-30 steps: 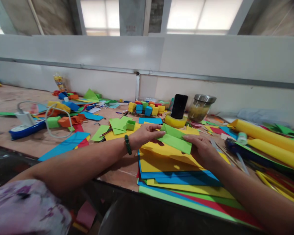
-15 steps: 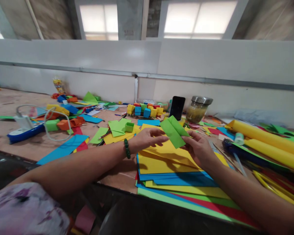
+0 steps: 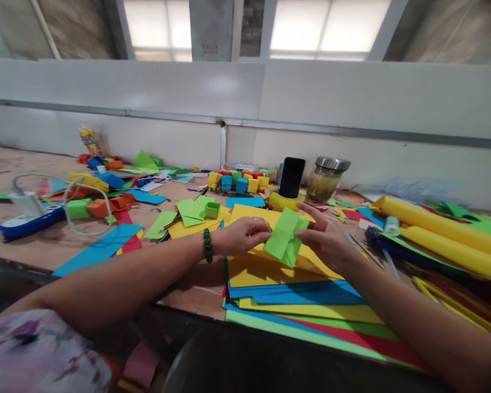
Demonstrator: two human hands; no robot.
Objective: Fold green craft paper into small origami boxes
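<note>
A folded piece of light green paper (image 3: 284, 237) is held up over the stack of coloured sheets. My left hand (image 3: 243, 234), with a green bead bracelet (image 3: 207, 245) at the wrist, pinches its left edge. At the right edge is my right hand (image 3: 329, 237), its thumb and fingers apart; whether a fingertip touches the paper is hard to tell. Below both hands lie yellow sheets (image 3: 249, 273), with blue, green and red ones under them. A small green folded paper box (image 3: 211, 209) sits on green sheets left of the stack.
A phone (image 3: 292, 177) leans upright on a yellow roll beside a lidded glass jar (image 3: 327, 179). Several folded paper cubes (image 3: 241, 185) stand in a row behind. Yellow paper rolls (image 3: 442, 224) lie right; a blue-and-white power strip (image 3: 33, 221) with a white cable lies left.
My left hand has closed on the green paper's left edge. My right hand's grip has loosened, its fingers now apart. The paper has turned and dropped slightly, and the view has shifted a little.
</note>
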